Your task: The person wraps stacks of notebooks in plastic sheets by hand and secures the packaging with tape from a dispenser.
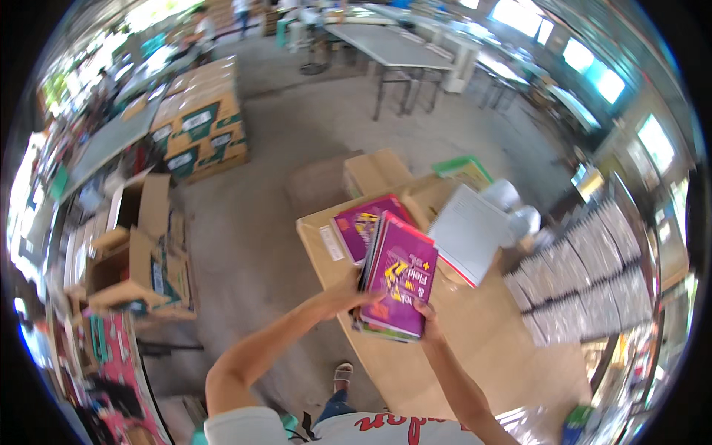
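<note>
Between my two hands is a thick stack of notebooks (pixel 400 278) with a purple, yellow-printed cover on top, tilted over the table's left edge. My left hand (pixel 347 292) grips the stack's left side, its fingers partly hidden. My right hand (pixel 430 323) clasps the lower right corner, thumb on the top cover. Just beyond lie more purple notebooks (pixel 357 225) on the brown table (pixel 482 352). Right of the held stack is a spiral notebook (pixel 469 230) with a pale grey face and a red lower edge.
Rows of stacked spiral-bound notebooks (pixel 582 259) stand at the right. A cardboard box (pixel 377 172) and a green item (pixel 463 169) are at the table's far side. Open cartons (pixel 137 271) stand on the left, with piled cartons (pixel 200 122) farther back. A grey table (pixel 389 48) is beyond.
</note>
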### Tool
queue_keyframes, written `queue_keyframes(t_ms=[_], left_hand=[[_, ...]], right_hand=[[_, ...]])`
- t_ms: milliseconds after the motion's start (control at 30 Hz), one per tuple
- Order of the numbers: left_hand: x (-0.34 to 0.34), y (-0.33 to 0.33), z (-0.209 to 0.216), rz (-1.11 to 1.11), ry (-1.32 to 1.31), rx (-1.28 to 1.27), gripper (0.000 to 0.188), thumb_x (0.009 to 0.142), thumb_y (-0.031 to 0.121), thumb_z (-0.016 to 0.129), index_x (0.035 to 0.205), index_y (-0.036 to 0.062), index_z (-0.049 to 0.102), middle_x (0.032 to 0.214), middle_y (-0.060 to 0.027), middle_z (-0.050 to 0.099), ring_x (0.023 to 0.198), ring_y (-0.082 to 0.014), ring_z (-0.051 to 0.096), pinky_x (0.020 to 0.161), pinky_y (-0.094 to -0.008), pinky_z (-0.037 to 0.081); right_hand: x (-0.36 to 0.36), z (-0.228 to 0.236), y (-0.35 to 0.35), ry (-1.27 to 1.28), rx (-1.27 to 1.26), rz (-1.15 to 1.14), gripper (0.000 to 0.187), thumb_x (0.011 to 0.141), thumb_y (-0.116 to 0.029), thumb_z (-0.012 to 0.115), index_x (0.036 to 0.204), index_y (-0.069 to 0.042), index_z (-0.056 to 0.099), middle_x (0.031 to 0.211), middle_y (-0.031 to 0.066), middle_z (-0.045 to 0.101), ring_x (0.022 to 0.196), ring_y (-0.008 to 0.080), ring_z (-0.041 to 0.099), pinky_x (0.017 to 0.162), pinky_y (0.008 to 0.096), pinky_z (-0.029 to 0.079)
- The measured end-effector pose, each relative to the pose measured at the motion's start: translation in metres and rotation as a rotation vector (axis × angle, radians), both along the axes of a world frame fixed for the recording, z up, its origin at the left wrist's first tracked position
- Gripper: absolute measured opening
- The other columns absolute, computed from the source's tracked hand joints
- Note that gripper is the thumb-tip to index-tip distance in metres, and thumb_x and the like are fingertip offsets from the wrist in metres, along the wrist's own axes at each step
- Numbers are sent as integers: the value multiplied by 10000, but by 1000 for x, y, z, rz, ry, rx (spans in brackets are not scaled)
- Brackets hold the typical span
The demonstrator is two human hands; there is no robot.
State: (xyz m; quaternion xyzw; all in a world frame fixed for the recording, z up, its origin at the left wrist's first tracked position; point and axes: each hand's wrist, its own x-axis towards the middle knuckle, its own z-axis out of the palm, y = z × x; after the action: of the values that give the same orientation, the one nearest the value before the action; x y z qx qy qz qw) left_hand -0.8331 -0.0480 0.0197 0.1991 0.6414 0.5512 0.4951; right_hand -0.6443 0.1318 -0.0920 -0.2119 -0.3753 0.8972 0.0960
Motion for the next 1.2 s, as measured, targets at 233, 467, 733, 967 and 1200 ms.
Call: queue_keyframes(t_ms=[233,467,733,967,1200], left_hand=[[148,13,73,-463,1769,782,894,608,426,880,1332,80,486,1220,-136,591,1088,-322,633,954,-453,505],[383,53,26,-508,343,772,701,548,199,948,1112,59,555,989,-76,659,937,-202,657,880,-364,535],[673,85,-41,-581,-127,732,870,543,216,983,1217,67,454,1113,-73,589,1030,-181,583,902,-353,507],[738,98,-95,-694,3,805,1230,516,476,940,1480,73,290,1380,-114,446,1277,-252,461,1067,-409,406],[760,95,-92,-637,136,814,1170,518,490,918,1442,61,344,1364,-103,483,1259,-226,487,1060,-385,418]], right_hand=[[237,65,-55,-28,-476,-124,620,880,-229,679,1380,28,417,1271,192,602,1115,285,635,976,417,531],[493,104,-100,46,609,-556,1188,746,-700,681,1532,9,141,1599,181,152,1441,273,277,1167,397,244],[698,72,-123,-245,924,-1194,918,533,-168,972,1283,-16,465,1175,64,596,1126,182,550,998,344,439],[772,10,-106,-247,900,-1276,1069,503,-368,978,1347,-17,423,1192,80,563,1115,195,538,977,340,434],[787,2,-110,-304,1112,-1295,1217,470,-503,949,1408,-4,355,1264,142,511,1139,246,529,961,382,449]])
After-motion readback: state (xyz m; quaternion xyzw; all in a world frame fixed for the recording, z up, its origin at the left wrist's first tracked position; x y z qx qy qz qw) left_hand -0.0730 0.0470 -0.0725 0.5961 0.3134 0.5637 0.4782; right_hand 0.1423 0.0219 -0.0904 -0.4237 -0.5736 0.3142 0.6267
